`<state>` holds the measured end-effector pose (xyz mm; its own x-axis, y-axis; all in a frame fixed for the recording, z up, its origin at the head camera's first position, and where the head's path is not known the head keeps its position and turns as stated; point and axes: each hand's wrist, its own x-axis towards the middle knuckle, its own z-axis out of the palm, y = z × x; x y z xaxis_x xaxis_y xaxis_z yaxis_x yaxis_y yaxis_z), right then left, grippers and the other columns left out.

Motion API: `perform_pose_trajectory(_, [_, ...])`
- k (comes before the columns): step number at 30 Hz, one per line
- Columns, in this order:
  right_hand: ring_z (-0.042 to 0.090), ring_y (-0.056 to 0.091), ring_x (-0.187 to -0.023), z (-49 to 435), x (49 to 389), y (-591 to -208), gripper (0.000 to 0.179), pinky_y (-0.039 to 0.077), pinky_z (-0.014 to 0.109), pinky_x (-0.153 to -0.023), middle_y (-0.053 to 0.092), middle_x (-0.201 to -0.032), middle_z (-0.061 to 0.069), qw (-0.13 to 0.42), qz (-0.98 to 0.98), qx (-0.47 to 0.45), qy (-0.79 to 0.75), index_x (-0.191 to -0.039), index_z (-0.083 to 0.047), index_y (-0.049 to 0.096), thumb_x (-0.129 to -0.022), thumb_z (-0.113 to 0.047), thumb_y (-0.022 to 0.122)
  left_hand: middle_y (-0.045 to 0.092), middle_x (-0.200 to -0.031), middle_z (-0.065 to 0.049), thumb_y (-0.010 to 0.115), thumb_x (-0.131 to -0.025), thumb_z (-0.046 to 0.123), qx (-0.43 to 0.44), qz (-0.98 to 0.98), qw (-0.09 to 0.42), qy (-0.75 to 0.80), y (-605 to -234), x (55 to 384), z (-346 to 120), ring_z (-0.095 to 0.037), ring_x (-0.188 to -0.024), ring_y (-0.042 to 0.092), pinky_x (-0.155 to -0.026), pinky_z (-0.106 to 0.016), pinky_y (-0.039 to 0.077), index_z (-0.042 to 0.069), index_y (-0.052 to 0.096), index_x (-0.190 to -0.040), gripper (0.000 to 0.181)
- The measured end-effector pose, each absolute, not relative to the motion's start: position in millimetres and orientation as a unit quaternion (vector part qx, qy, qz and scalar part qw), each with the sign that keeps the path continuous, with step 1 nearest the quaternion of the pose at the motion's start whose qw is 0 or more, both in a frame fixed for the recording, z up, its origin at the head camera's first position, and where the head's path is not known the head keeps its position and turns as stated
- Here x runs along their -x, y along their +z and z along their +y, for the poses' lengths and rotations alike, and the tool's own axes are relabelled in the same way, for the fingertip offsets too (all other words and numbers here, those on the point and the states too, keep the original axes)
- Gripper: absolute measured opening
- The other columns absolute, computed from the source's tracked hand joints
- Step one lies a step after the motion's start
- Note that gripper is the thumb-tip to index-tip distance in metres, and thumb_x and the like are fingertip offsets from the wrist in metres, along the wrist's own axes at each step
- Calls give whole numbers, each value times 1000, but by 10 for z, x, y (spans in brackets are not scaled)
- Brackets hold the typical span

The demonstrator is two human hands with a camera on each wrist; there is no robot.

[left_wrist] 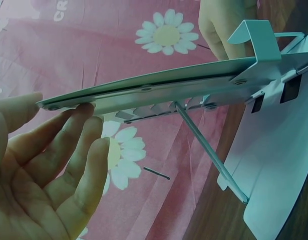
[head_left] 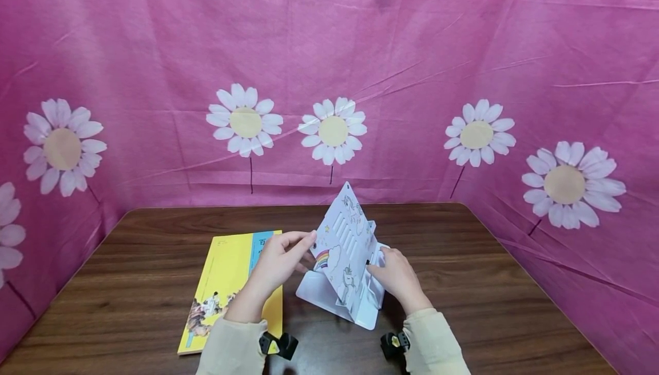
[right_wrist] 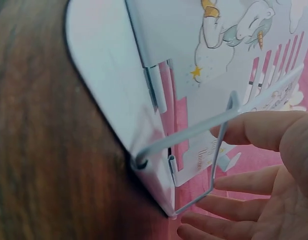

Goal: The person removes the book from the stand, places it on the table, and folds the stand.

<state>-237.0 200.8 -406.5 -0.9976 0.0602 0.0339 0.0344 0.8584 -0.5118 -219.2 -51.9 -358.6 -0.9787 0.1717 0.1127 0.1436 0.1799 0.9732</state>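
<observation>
Seen mid-setup: a white book stand [head_left: 344, 260] printed with unicorns and a rainbow, near the middle of the table [head_left: 463, 260], its base flat on the wood and its back panel tilted up toward the far edge. Left hand [head_left: 280, 260] at the panel's left edge, fingers [left_wrist: 68, 145] nearly straight and spread, tips touching the underside of the rim, thumb on top; holding lightly rather than clamped. Right hand [head_left: 396, 275] at the stand's right side, fingers [right_wrist: 264, 130] loosely extended against the wire page clip [right_wrist: 214, 125], gripping nothing firmly. Thin metal prop rod [left_wrist: 209, 150] running from the back of the panel down to the base. Judged as the angle-setting step; next move likely calls for seating the rod in a slot while steadying the panel. To the left, near the front edge, a yellow book [head_left: 226, 283] lying flat. Behind, a pink cloth [head_left: 154, 49] with daisies.
</observation>
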Motion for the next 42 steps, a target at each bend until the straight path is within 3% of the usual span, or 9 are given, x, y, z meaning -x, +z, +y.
perform_pose_trajectory(3, [38, 61, -109, 2020, 2370, -4049, 52, 49, 56, -96, 63, -124, 27, 21, -964, 22, 264, -128, 8, 59, -86, -21, 69, 74, -83, -12, 63, -98, 28, -105, 767, 10, 633, -3583, 2189, -516, -21, -67, 70, -65, -33, 61, 3, 73, -113, 30])
perform_pose_trajectory(7, [34, 62, -102, 2034, 2368, -4040, 52, 50, 54, -94, 65, -120, 26, 7, -963, 22, 267, -127, 8, 60, -85, -21, 70, 73, -81, -12, 63, -97, 27, -105, 766, 5, 634, -3579, 2185, -510, -26, -66, 71, -65, -32, 61, 2, 74, -111, 30])
perform_pose_trajectory(17, [48, 49, -130, 2032, 2388, -4084, 59, 41, 58, -107, 52, -137, 35, 0, -960, 13, 280, -137, 13, 48, -89, -18, 63, 74, -83, -13, 66, -96, 26, -114, 771, 4, 627, -3586, 2175, -504, -27, -66, 71, -67, -32, 61, 2, 74, -110, 29])
perform_pose_trajectory(27, [46, 40, -138, 2057, 2406, -4140, 59, 35, 58, -113, 43, -147, 32, -12, -946, 4, 323, -143, 11, 41, -93, -14, 57, 75, -88, -13, 68, -94, 30, -121, 772, 19, 624, -3556, 2161, -482, -19, -65, 71, -68, -33, 62, 3, 75, -108, 32])
perform_pose_trajectory(42, [42, 23, -148, 2080, 2455, -4198, 57, 20, 56, -120, 26, -157, 27, -39, -924, -35, 380, -148, 12, 32, -98, -9, 50, 75, -80, -18, 67, -94, 33, -153, 767, 51, 621, -3537, 2134, -453, -25, -69, 74, -67, -34, 62, -1, 76, -101, 36])
